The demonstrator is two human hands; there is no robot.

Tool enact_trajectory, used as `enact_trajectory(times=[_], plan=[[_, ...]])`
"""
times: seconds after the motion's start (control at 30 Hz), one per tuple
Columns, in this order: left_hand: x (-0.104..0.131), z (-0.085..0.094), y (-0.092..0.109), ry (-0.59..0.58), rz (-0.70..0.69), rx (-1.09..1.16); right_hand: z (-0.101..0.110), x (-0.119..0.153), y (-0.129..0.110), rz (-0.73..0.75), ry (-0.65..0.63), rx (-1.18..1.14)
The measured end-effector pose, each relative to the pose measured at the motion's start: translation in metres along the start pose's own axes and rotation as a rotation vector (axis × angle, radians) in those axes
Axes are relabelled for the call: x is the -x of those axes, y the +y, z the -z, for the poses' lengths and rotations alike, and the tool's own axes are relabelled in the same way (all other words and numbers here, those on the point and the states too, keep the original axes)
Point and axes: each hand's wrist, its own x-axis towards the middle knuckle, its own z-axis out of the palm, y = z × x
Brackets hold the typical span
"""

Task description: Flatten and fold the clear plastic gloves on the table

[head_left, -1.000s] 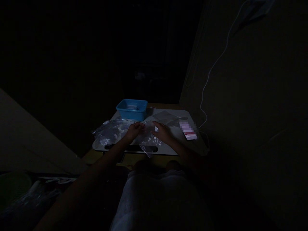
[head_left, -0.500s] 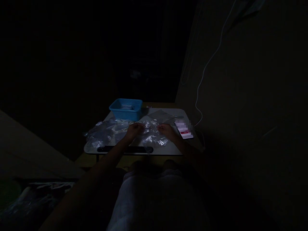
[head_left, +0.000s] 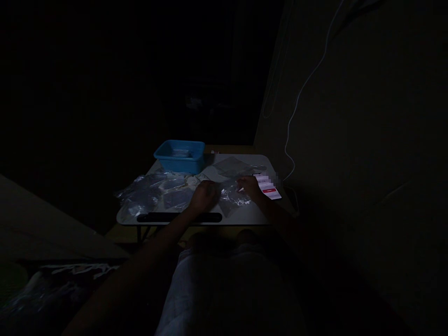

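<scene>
A crinkled clear plastic bag lies between my hands over the white table. My right hand is closed on the bag's right side. My left hand is at the bag's left edge with its fingers curled; in the dim light, what they hold cannot be made out. More clear plastic bags are heaped on the table's left side. A flat clear sheet lies behind my hands.
A blue basket stands at the table's back left. At the right edge lies a lit phone, with a white cable hanging beyond it. A black slot runs along the front edge.
The bag between my hands has shifted slightly right, and my right hand has moved right with it. My left hand has also moved right and a little toward me. The view has shifted slightly.
</scene>
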Motion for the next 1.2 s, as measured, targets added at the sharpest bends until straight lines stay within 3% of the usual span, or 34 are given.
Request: enact_trajectory(times=[0.17, 0.33, 0.5, 0.7, 0.87, 0.93, 1.03, 1.1, 1.2], plan=[[0.002, -0.010, 0.007, -0.046, -0.008, 0.056, 0.001, -0.006, -0.015, -0.034, 0.069, -0.166], [0.003, -0.012, 0.018, -0.058, -0.010, 0.198, -0.010, 0.013, -0.038, -0.161, 0.098, -0.493], [-0.001, -0.007, 0.023, -0.084, 0.026, 0.237, -0.021, 0.029, -0.063, -0.178, -0.030, -0.471], [-0.004, 0.017, 0.014, 0.005, 0.150, 0.329, -0.015, 0.037, -0.075, -0.147, -0.025, -0.346], [0.003, 0.016, 0.032, -0.184, 0.196, 0.509, -0.022, 0.046, -0.083, -0.164, -0.020, -0.327], [0.007, 0.011, 0.042, -0.231, 0.172, 0.484, -0.027, 0.049, -0.087, -0.168, -0.017, -0.338], [0.010, 0.005, 0.049, -0.196, 0.067, 0.374, -0.033, 0.050, -0.088, -0.192, -0.049, -0.362], [0.010, 0.005, 0.048, -0.168, 0.019, 0.282, -0.034, 0.050, -0.087, -0.189, -0.049, -0.374], [0.006, 0.007, 0.040, -0.125, 0.051, 0.174, -0.031, 0.050, -0.083, -0.144, -0.023, -0.380]])
